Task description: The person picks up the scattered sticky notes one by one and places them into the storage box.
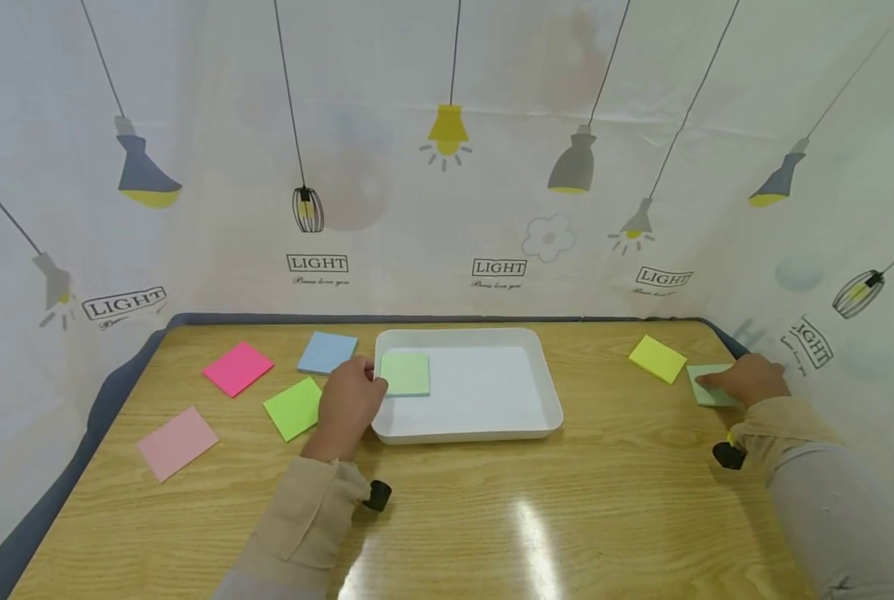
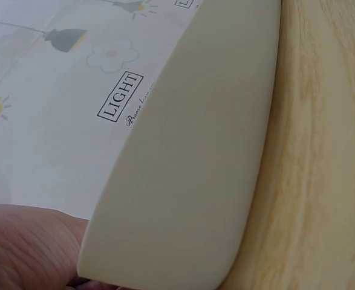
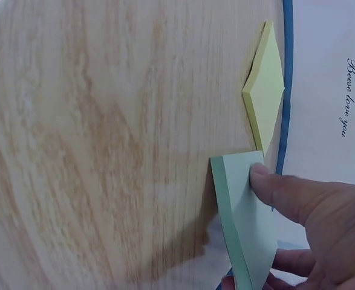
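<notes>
At the left end of the white tray [image 1: 491, 417], my left hand [image 1: 351, 398] grips the rim, with the thumb toward the inside. The left wrist view shows the tray's outer wall [image 2: 183, 139] close up, hiding most of the fingers. Inside the tray, against its left side, lies a pale green sticky note pad [image 1: 407, 375]. Far to the right, my right hand [image 1: 754, 379] holds a second pale green sticky note pad [image 3: 244, 211], thumb on its face and fingers around the far edge. A yellow sticky note pad [image 1: 658, 359] lies just left of it.
Left of the tray lie a blue pad [image 1: 327, 352], a lime green pad [image 1: 291, 410] partly behind my left hand, a hot pink pad [image 1: 238, 369] and a light pink pad [image 1: 178, 443]. A printed curtain [image 1: 402, 283] rises behind the wooden table [image 1: 461, 517].
</notes>
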Tool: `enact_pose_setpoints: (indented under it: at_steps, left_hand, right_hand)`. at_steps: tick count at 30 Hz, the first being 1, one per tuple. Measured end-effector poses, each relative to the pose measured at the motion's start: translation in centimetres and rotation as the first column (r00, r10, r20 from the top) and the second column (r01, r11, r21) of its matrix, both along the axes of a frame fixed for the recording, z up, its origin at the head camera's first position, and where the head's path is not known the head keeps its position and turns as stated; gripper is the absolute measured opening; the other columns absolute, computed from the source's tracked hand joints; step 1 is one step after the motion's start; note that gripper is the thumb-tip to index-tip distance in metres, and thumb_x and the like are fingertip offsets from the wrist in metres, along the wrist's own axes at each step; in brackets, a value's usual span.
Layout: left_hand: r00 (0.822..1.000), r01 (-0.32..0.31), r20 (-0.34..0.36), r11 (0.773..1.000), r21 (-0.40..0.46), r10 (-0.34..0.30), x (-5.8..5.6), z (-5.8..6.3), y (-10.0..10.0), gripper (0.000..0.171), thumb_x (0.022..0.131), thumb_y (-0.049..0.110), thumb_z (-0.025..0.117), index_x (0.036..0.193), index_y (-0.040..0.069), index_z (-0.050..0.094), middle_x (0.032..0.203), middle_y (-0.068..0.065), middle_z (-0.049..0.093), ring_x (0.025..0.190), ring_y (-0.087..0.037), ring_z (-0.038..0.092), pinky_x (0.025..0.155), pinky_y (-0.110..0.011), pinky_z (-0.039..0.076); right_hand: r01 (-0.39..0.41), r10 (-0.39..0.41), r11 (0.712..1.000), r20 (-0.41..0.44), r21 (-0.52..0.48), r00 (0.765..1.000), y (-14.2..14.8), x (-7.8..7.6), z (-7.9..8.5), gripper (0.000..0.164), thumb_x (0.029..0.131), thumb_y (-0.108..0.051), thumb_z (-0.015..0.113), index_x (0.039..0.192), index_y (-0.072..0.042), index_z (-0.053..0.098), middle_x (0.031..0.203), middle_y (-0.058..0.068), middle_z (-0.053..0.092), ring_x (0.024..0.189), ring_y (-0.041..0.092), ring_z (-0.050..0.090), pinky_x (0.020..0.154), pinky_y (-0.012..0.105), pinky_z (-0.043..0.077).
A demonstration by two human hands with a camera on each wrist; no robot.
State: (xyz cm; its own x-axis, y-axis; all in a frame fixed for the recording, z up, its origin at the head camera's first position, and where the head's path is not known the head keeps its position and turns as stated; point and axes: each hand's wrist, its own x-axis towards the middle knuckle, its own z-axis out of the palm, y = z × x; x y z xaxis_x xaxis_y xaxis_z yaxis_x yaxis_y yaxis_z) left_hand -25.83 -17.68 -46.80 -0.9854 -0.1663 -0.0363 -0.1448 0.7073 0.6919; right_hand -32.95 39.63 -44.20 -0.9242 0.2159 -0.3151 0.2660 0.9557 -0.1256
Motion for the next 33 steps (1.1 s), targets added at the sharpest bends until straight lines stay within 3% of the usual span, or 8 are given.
enact_pose_setpoints:
  at_steps: [4,12,17,22,24,31,33]
  left_hand:
    - [1.0,0.003,0.002,1.0,-0.003,-0.003,0.0,0.0,0.0,0.028,0.088,0.021,0.051,0.111,0.006,0.057,0.088,-0.008,0.059,0.07,-0.02,0.05,0.059,-0.033,0.041]
    - [1.0,0.001,0.0,1.0,-0.008,-0.001,0.1,0.1,0.0,0.026,0.088,0.021,0.051,0.109,0.006,0.058,0.086,-0.008,0.059,0.069,-0.02,0.05,0.058,-0.033,0.041]
    - [1.0,0.004,-0.007,1.0,-0.01,-0.004,0.0,0.0,0.0,0.026,0.088,0.021,0.051,0.108,0.006,0.058,0.086,-0.008,0.059,0.069,-0.02,0.05,0.057,-0.033,0.041]
    - [1.0,-0.004,-0.006,1.0,-0.014,0.004,-0.1,-0.1,0.0,0.026,0.088,0.02,0.052,0.108,0.006,0.058,0.088,-0.008,0.06,0.072,-0.02,0.051,0.06,-0.034,0.043]
    - [1.0,-0.006,-0.002,1.0,-0.017,0.006,-0.1,-0.1,0.1,0.027,0.088,0.021,0.052,0.109,0.006,0.058,0.09,-0.008,0.06,0.074,-0.02,0.052,0.062,-0.035,0.044]
    - [1.0,-0.002,0.006,1.0,-0.011,0.002,-0.1,0.1,0.1,0.03,0.088,0.021,0.052,0.112,0.005,0.058,0.093,-0.009,0.061,0.076,-0.021,0.052,0.062,-0.035,0.045]
    - [1.0,-0.005,0.011,1.0,-0.013,0.005,-0.1,0.0,0.0,0.03,0.088,0.022,0.052,0.112,0.005,0.058,0.093,-0.009,0.061,0.077,-0.021,0.052,0.063,-0.036,0.045]
  right_hand:
    - [0.037,-0.037,0.999,-0.009,-0.029,0.999,0.3,0.1,0.1,0.081,0.082,-0.045,0.059,0.11,0.029,0.041,0.108,0.043,0.049,0.092,0.047,0.051,0.079,0.053,0.047]
    - [0.0,-0.001,1.0,-0.033,-0.027,0.999,0.9,0.2,0.8,0.064,0.084,-0.034,0.058,0.101,0.028,0.048,0.099,0.04,0.054,0.086,0.044,0.054,0.075,0.052,0.048]
    - [0.027,-0.031,0.996,-0.048,-0.081,0.998,1.1,0.1,1.0,0.061,0.085,-0.034,0.057,0.098,0.026,0.05,0.086,0.033,0.057,0.077,0.037,0.054,0.067,0.045,0.048]
    - [0.154,-0.171,0.952,-0.046,-0.264,0.984,1.0,-0.4,0.5,0.051,0.087,-0.031,0.053,0.099,0.019,0.049,0.065,0.01,0.048,0.058,0.022,0.047,0.053,0.034,0.044]
    - [0.182,-0.205,0.935,-0.047,-0.305,0.978,0.9,-0.5,0.6,0.051,0.088,-0.03,0.052,0.101,0.018,0.047,0.064,0.007,0.047,0.055,0.019,0.046,0.051,0.033,0.044]
    - [0.179,-0.21,0.895,-0.032,-0.409,0.977,-0.6,-0.3,2.1,0.033,0.089,-0.026,0.05,0.085,0.006,0.052,0.056,0.0,0.045,0.052,0.017,0.045,0.053,0.034,0.044]
    - [0.178,-0.212,0.883,-0.031,-0.434,0.977,-1.1,-0.3,2.3,0.033,0.089,-0.026,0.05,0.092,0.007,0.053,0.061,0.003,0.049,0.055,0.018,0.047,0.056,0.035,0.046]
